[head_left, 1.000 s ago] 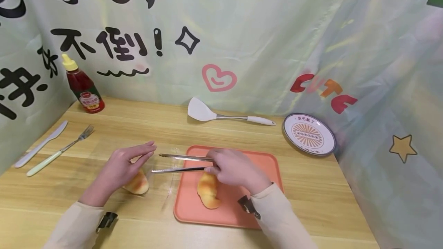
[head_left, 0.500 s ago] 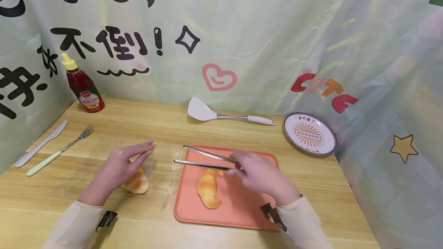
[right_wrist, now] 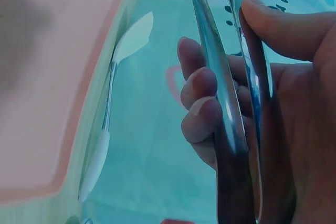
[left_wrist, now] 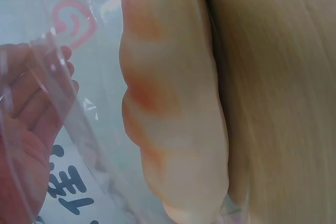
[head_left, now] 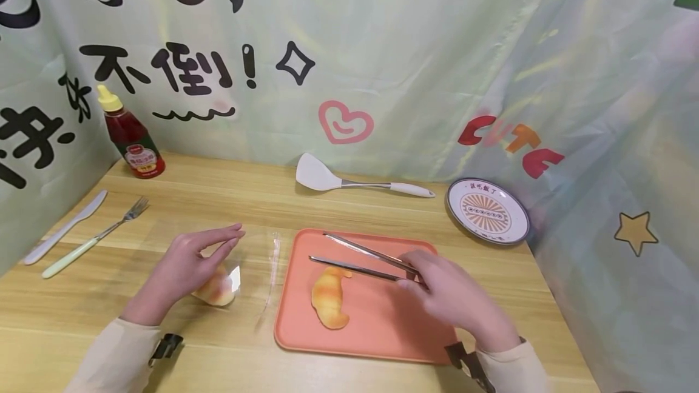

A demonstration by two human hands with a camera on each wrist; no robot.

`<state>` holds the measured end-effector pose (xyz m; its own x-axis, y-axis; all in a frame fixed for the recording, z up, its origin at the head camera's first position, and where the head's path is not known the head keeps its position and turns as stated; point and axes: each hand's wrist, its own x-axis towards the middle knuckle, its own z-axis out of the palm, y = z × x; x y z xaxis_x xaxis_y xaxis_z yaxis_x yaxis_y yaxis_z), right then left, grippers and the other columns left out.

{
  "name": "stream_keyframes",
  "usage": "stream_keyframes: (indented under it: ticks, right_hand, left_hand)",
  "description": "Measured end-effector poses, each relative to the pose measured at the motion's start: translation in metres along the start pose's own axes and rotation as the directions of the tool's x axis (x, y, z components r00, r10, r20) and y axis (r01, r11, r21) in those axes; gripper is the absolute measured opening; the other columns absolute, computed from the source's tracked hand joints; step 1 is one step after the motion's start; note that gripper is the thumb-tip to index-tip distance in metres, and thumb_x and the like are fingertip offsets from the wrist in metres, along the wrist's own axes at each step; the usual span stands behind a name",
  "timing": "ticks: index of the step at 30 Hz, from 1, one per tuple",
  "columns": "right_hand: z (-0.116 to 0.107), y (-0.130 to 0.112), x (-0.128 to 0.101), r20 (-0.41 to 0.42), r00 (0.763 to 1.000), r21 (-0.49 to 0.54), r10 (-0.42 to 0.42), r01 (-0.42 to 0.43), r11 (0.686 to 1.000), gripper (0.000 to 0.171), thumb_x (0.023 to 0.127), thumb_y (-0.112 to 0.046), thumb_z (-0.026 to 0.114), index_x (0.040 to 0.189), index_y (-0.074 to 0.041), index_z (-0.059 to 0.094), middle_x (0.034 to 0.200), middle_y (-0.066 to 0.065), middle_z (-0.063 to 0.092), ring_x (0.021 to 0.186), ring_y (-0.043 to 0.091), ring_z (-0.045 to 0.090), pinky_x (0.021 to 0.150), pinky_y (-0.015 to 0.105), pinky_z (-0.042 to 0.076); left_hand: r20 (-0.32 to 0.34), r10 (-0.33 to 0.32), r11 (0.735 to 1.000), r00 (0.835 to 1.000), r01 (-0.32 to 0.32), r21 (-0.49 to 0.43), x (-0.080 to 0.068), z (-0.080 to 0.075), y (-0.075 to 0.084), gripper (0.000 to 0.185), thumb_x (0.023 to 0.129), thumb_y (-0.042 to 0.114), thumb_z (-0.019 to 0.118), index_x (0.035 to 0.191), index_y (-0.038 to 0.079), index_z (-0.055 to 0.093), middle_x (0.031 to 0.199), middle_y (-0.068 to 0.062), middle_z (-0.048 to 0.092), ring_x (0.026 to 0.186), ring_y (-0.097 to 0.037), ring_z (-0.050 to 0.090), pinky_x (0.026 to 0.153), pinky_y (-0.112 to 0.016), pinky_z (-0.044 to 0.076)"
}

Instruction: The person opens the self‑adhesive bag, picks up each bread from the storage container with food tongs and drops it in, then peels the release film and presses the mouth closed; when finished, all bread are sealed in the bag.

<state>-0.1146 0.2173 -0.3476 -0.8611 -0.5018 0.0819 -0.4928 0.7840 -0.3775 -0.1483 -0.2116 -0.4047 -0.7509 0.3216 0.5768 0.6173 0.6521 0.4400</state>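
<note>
Fig.: your workspace, largest item first. Wooden table point(head_left: 229, 344) carries the orange tray point(head_left: 382, 332), w/ one bread roll point(head_left: 327, 297) lying on it near its left half. Judged from this: one roll is transferred, approx. half done; a second roll point(head_left: 217, 288) sits on the table left of the tray, inside a clear plastic bag point(head_left: 267, 278), not yet moved.

Your right hand point(head_left: 453, 299) pinches the metal tongs point(head_left: 363, 261) at the handle end, thumb on one arm and fingers curled on the other; tong arms stand apart, tips over the tray, holding nothing. Your left hand point(head_left: 188, 262) rests over the bagged roll, fingers straight and together; wrist view shows the fingers behind the film.

Hard to make out: bag edges are nearly invisible, so its opening can't be placed. Whether the left palm touches the roll can't be told. Your right wrist view cuts off the tong tips.
</note>
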Motion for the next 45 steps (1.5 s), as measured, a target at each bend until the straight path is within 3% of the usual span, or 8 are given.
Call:
stream_keyframes:
  ticks: [7, 20, 23, 25, 28, 32, 35, 45]
  right_hand:
    - [0.002, 0.007, -0.022, -0.028, 1.000, -0.023, -0.003, 0.002, 1.000, 0.020, 0.088, -0.020, 0.075, 0.091, -0.023, 0.055, 0.069, -0.017, 0.043, 0.059, 0.003, 0.042, 0.052, 0.022, 0.037]
    - [0.008, 0.009, -0.047, 0.073, 0.996, 0.014, 0.054, -0.055, 0.998, 0.016, 0.093, -0.030, 0.070, 0.097, -0.022, 0.058, 0.071, -0.019, 0.046, 0.061, 0.001, 0.045, 0.053, 0.022, 0.038]
    - [0.011, 0.008, -0.049, 0.084, 0.995, 0.027, 0.049, -0.051, 0.998, 0.016, 0.092, -0.031, 0.071, 0.097, -0.021, 0.059, 0.070, -0.019, 0.046, 0.061, 0.001, 0.045, 0.052, 0.022, 0.038]
    - [0.014, 0.008, -0.051, 0.093, 0.994, 0.025, 0.060, -0.063, 0.998, 0.017, 0.092, -0.032, 0.071, 0.097, -0.021, 0.059, 0.069, -0.019, 0.045, 0.060, 0.001, 0.044, 0.052, 0.021, 0.038]
    - [0.016, 0.008, -0.053, 0.118, 0.990, 0.032, 0.080, -0.084, 0.996, 0.017, 0.092, -0.033, 0.071, 0.096, -0.021, 0.059, 0.067, -0.018, 0.045, 0.058, 0.001, 0.044, 0.051, 0.022, 0.037]
    - [0.018, 0.009, -0.057, 0.141, 0.986, 0.047, 0.086, -0.094, 0.994, 0.016, 0.093, -0.032, 0.070, 0.094, -0.022, 0.057, 0.066, -0.016, 0.043, 0.058, 0.001, 0.043, 0.052, 0.022, 0.037]
    - [0.020, 0.010, -0.061, 0.142, 0.987, 0.061, 0.077, -0.087, 0.994, 0.014, 0.093, -0.029, 0.070, 0.094, -0.023, 0.057, 0.066, -0.017, 0.043, 0.060, 0.001, 0.043, 0.053, 0.022, 0.037]
    - [0.028, 0.010, -0.061, 0.231, 0.967, 0.132, 0.108, -0.141, 0.981, 0.013, 0.097, -0.038, 0.063, 0.095, -0.026, 0.058, 0.071, -0.018, 0.050, 0.064, 0.002, 0.048, 0.055, 0.023, 0.040]
  left_hand:
    - [0.012, -0.014, 1.000, 1.000, 0.015, -0.023, 0.000, -0.001, 0.000, 0.026, 0.083, -0.006, 0.073, 0.108, 0.004, 0.075, 0.115, -0.012, 0.070, 0.091, -0.029, 0.070, 0.062, -0.031, 0.059]
    - [0.028, -0.026, 0.999, 0.999, 0.027, -0.019, 0.001, -0.001, 0.002, 0.026, 0.084, -0.006, 0.072, 0.108, 0.003, 0.074, 0.116, -0.015, 0.069, 0.091, -0.032, 0.070, 0.062, -0.038, 0.060]
    - [0.038, -0.032, 0.999, 0.999, 0.033, -0.023, 0.002, -0.001, 0.003, 0.025, 0.085, -0.005, 0.072, 0.109, 0.003, 0.074, 0.117, -0.016, 0.068, 0.074, -0.022, 0.072, 0.056, -0.030, 0.058]
    - [0.045, -0.036, 0.999, 0.998, 0.038, -0.028, 0.002, -0.001, 0.004, 0.024, 0.086, -0.004, 0.072, 0.109, 0.003, 0.074, 0.117, -0.016, 0.068, 0.055, -0.009, 0.063, 0.051, -0.024, 0.052]
    - [0.049, -0.037, 0.999, 0.998, 0.039, -0.037, 0.001, -0.001, 0.004, 0.024, 0.086, -0.004, 0.071, 0.109, 0.003, 0.073, 0.117, -0.017, 0.068, 0.046, -0.001, 0.051, 0.047, -0.021, 0.045]
    - [0.040, -0.028, 0.999, 0.999, 0.030, -0.037, 0.000, 0.000, 0.003, 0.024, 0.085, -0.006, 0.072, 0.108, 0.002, 0.074, 0.116, -0.017, 0.068, 0.070, -0.018, 0.070, 0.052, -0.026, 0.054]
    - [0.038, -0.025, 0.999, 0.999, 0.026, -0.033, 0.000, 0.001, 0.001, 0.024, 0.085, -0.006, 0.072, 0.108, 0.002, 0.074, 0.115, -0.017, 0.068, 0.086, -0.031, 0.071, 0.058, -0.034, 0.059]
    - [0.031, -0.007, 1.000, 0.999, 0.008, -0.027, -0.001, 0.001, 0.000, 0.026, 0.083, -0.008, 0.072, 0.106, 0.001, 0.074, 0.115, -0.018, 0.068, 0.086, -0.033, 0.071, 0.057, -0.029, 0.059]
